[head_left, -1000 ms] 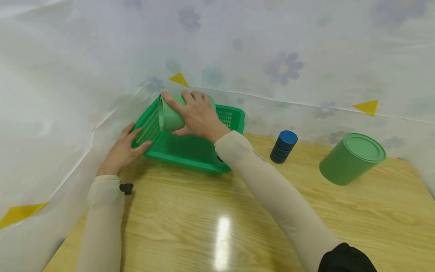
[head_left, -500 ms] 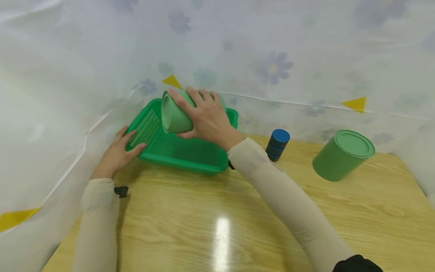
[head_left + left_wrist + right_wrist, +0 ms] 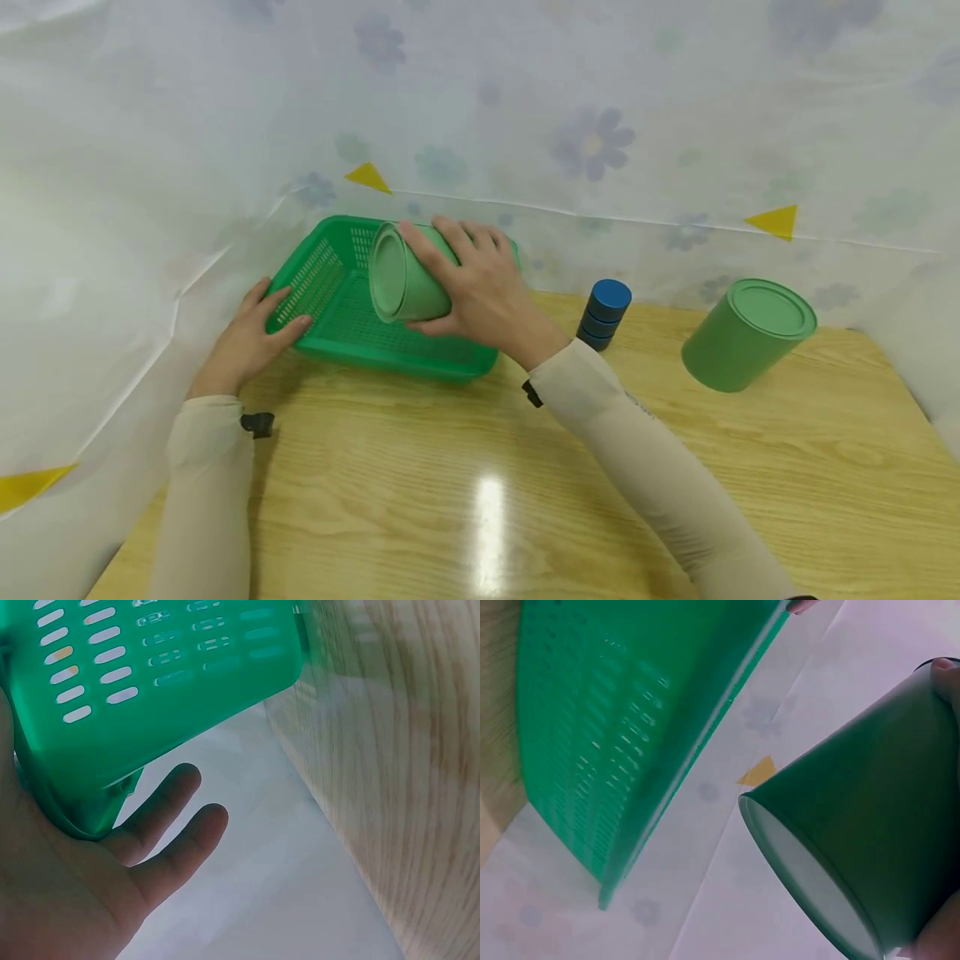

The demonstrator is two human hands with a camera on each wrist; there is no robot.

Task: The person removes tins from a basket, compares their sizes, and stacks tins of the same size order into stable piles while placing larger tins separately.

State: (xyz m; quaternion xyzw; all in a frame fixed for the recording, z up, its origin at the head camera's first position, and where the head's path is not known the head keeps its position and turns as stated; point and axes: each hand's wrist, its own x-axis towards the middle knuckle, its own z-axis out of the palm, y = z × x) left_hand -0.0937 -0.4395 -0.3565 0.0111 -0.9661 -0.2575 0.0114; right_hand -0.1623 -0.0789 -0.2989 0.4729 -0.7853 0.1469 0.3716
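Observation:
Above the green basket [image 3: 397, 358], my right hand [image 3: 491, 296] grips a green tin can [image 3: 408, 279]. The can lies tilted on its side, its ridged round end towards the left. In the right wrist view, the can [image 3: 862, 802] shows its other, paler end, apart from the basket. My left hand [image 3: 243, 342] touches the basket's near left corner, with the thumb by the front rim and fingers along the left side. In the left wrist view, two fingers [image 3: 176, 855] stretch out straight beside the basket's green wall [image 3: 180, 682].
A stack of blue round pieces or a grooved blue cylinder [image 3: 603, 315] stands right of the basket. Farther right is a second, larger green can [image 3: 750, 335] with a lid. A flower-patterned sheet [image 3: 480, 108] with yellow triangles hangs behind the wooden table [image 3: 390, 475].
My right hand has drawn the green can to the right and a little nearer, turning its round end more into view. My left hand stays at the basket's corner.

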